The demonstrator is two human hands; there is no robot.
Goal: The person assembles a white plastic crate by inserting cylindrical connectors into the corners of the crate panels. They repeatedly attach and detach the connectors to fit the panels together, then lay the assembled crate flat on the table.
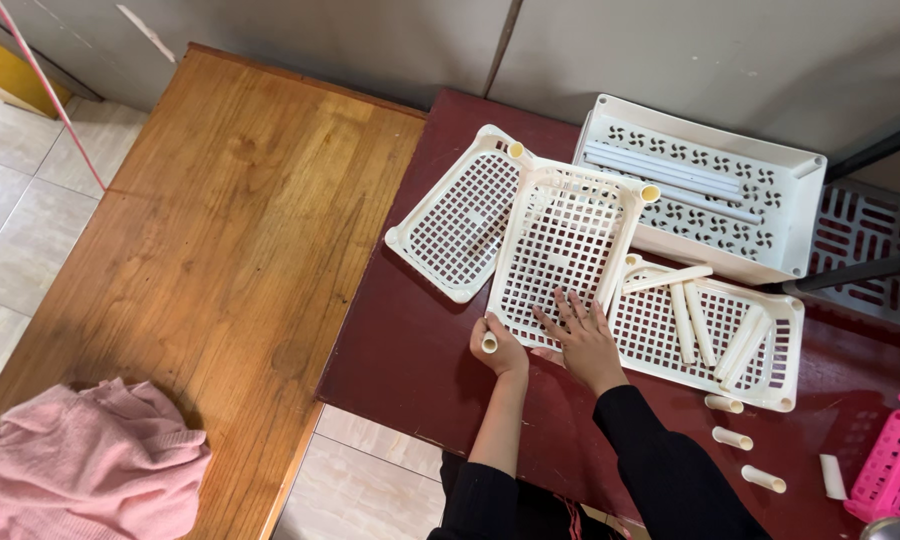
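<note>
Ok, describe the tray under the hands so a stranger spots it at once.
On the dark red table, three cream lattice trays overlap. It is the middle tray, lying over the other two. Only it has the right hand flat on it and the left hand at its corner.

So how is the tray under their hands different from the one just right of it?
The middle tray lies bare inside, with the right hand spread flat on its mesh and the left hand at its near corner; the right-hand tray is untouched. That tray holds several loose cream tubes. The middle tray overlaps the right-hand tray's edge. Both are cream plastic grid trays on the dark red table.
</note>
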